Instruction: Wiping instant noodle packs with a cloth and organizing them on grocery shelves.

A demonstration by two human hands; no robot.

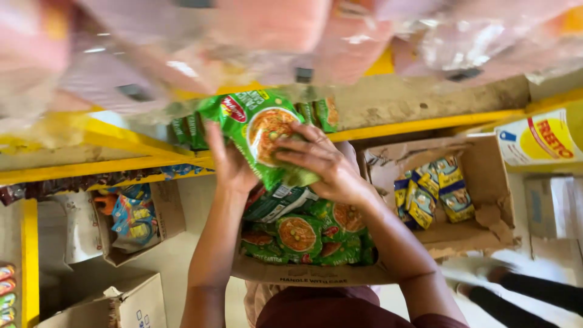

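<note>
Both my hands hold up a green noodle packet [258, 124] with a picture of a bowl on it. My left hand [228, 161] grips its left edge from below. My right hand [319, 161] lies over its right side, fingers spread on the front. The packet is raised toward a yellow shelf [425, 124] where several more green packets [188, 130] stand in a row. Below my arms an open cardboard box [303, 276] holds several green packets [300, 234] of the same kind.
An open cardboard box [486, 212] with yellow and blue packets sits at right. Another box [164, 209] with colourful packets is at left, one more [136, 300] at lower left. Blurred pink bags [261, 30] hang overhead. Another person's legs [528, 291] show at lower right.
</note>
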